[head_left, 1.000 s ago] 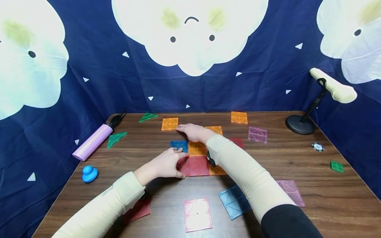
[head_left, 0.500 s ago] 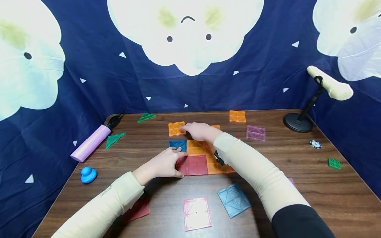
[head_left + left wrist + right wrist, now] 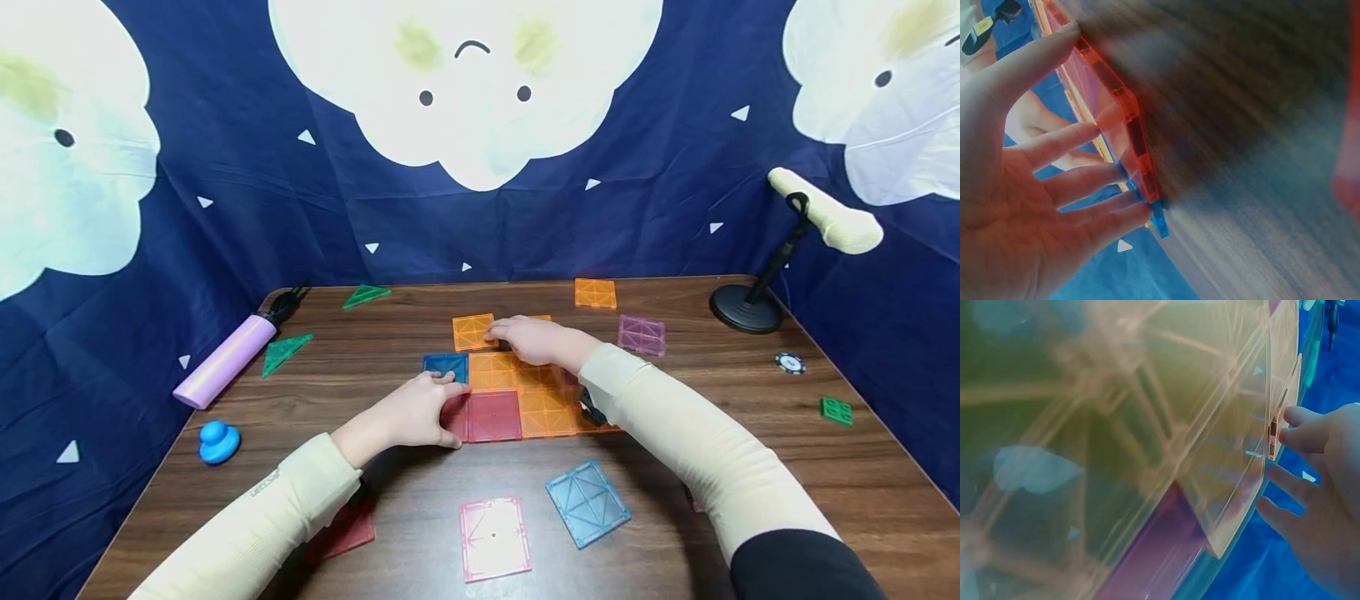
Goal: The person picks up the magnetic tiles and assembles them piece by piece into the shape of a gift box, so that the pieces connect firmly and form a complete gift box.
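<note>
On the bench (image 3: 420, 533), a pink tile (image 3: 495, 538) lay nearest, turned slightly, with a light-blue tile (image 3: 588, 503) angled to its right. Beyond them, the left hand (image 3: 412, 410) had its fingers spread wide and nearly straight, touching a red tile (image 3: 456, 419) at the left end of a flat block of tiles. A second red tile (image 3: 494, 417) adjoined it, with a dark-blue tile (image 3: 446, 367) farther back. Just past the block's far edge, the right hand (image 3: 534, 338) pinched an orange tile (image 3: 471, 332) by its right side. That tile's sides looked about equal, showing no clear long axis; its front edge ran left to right, the right end slightly farther away. Another orange tile (image 3: 596, 293) lay near the blue curtain (image 3: 510, 233).
</note>
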Demonstrator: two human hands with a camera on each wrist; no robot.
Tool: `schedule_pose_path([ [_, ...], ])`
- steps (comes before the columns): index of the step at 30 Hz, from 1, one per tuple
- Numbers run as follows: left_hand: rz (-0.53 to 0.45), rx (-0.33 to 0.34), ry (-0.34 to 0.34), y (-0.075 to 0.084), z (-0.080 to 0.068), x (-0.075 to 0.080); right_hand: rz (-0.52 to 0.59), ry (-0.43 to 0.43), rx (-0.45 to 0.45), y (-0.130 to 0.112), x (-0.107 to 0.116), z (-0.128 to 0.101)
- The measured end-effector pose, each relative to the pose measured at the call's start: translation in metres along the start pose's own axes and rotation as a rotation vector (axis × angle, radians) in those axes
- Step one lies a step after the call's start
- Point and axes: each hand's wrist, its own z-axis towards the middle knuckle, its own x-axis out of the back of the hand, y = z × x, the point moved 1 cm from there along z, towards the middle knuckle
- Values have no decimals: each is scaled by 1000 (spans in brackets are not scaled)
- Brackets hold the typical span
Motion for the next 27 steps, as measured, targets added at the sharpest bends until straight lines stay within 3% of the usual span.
schedule_pose_path([
  [6, 7, -1, -5, 1, 1, 0, 18, 67, 75, 8, -1, -15],
  [13, 8, 2, -2, 1, 2, -2, 71, 43, 83, 18, -4, -36],
  [19, -14, 38, -35, 3, -3, -3, 160, 49, 79, 29, -15, -91],
  [23, -23, 26, -41, 1, -5, -3, 245, 57, 88, 38, -31, -133],
  [27, -37, 33, -46, 2, -3, -2, 307, 62, 65, 39, -40, -155],
])
